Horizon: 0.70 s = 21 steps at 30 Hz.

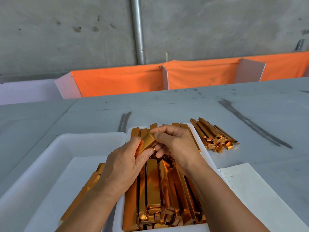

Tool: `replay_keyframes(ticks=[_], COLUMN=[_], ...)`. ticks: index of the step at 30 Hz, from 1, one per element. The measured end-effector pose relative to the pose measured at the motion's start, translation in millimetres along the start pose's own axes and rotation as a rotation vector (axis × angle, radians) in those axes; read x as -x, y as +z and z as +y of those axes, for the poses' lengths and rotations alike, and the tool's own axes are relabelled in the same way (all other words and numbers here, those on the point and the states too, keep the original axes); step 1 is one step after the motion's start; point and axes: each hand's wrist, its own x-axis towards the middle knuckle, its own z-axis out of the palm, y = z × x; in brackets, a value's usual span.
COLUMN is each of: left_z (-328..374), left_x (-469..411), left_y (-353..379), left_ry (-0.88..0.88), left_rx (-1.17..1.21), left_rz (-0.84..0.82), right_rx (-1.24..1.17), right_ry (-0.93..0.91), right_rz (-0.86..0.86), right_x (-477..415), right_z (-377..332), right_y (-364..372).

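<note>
1. Grey table (167, 106), streaked with dark marks, under everything.
2. Left white tray (50, 144), with a few flat boxes (93, 178) along its floor.
3. Right white tray (208, 158), just beside the left one, packed with long gold boxes (153, 190).
4. Sheet of paper (250, 190) with handwriting, right of that tray.
5. Loose pile (215, 136) of gold boxes on the table beyond the paper.
6. Left hand (123, 166), fingers curled round the held box from below; right hand (175, 143), fingertips pinching its far end.
7. Held box (148, 141), gold, tilted, above the right tray's far half.
</note>
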Motion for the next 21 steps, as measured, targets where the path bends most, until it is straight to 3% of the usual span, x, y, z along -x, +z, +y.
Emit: replay_keyframes(ticks=[10, 16, 21], left_z=[2.3, 0.9, -0.3], left_x=[-1.3, -1.5, -1.5], left_y=[0.5, 1.6, 1.9], left_ry=[-0.019, -0.02, -0.004], left_rx=[-0.019, -0.027, -0.064], left_rz=[0.025, 0.025, 0.029], right_rx=[0.041, -0.09, -0.035], right_ry=[-0.088, 0.0, -0.018], right_rz=[0.062, 0.033, 0.058], right_x=[0.7, 1.7, 2.5], right_z=[2.0, -2.0, -1.7], right_y=[4.8, 4.0, 5.1])
